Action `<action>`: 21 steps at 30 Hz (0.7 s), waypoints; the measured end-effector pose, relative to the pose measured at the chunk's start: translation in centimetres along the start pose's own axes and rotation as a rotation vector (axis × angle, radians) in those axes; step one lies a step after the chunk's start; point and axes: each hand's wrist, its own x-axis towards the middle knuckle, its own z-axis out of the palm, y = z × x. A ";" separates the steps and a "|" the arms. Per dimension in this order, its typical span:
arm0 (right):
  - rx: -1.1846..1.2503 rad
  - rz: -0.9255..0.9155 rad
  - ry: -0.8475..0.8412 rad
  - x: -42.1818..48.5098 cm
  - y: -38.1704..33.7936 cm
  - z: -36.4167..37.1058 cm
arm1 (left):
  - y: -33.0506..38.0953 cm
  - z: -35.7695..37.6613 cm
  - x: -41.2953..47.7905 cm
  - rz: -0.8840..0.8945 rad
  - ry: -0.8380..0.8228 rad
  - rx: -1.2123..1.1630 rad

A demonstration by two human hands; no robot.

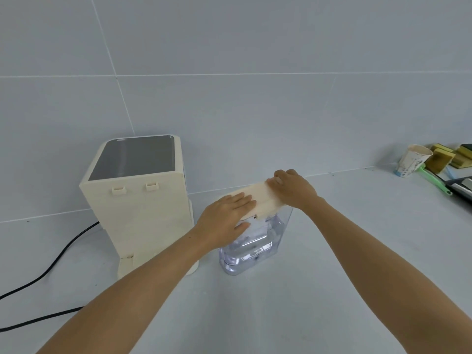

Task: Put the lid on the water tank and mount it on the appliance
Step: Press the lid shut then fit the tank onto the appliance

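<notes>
A clear plastic water tank (251, 247) stands on the grey counter, holding some water. A cream lid (260, 198) lies across its top. My left hand (227, 215) lies flat on the lid's near end, fingers stretched out and thumb against the tank's side. My right hand (293, 187) presses on the lid's far end with its fingers curled over the edge. The cream appliance (140, 200), with a grey glossy top, stands just left of the tank, its back with two clips facing me.
A black power cord (51, 264) runs from the appliance across the counter to the left. At the far right stand a paper cup (411, 162), yellow sponges (444, 155), a green-handled tool (434, 180) and a dark tray edge (463, 187). A tiled wall stands behind.
</notes>
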 end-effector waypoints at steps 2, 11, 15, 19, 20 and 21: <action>-0.091 -0.026 0.007 -1.0 0.4 -0.1 | -0.9 0.3 0.0 -0.017 0.010 -0.019; -0.294 -0.147 0.093 -3.4 1.4 1.7 | -3.7 0.6 0.2 -0.157 -0.073 -0.305; -0.078 -0.094 0.076 -3.8 1.4 2.1 | -3.5 0.9 0.1 -0.171 -0.046 -0.380; 0.696 0.064 0.101 -4.7 1.5 2.4 | -3.2 1.0 -0.3 -0.260 0.077 -0.529; 0.817 0.075 0.080 -4.8 1.3 2.4 | -3.4 1.1 -0.5 -0.302 0.098 -0.579; 0.924 0.070 0.058 -4.9 1.3 2.7 | -3.5 1.3 -0.7 -0.360 0.102 -0.639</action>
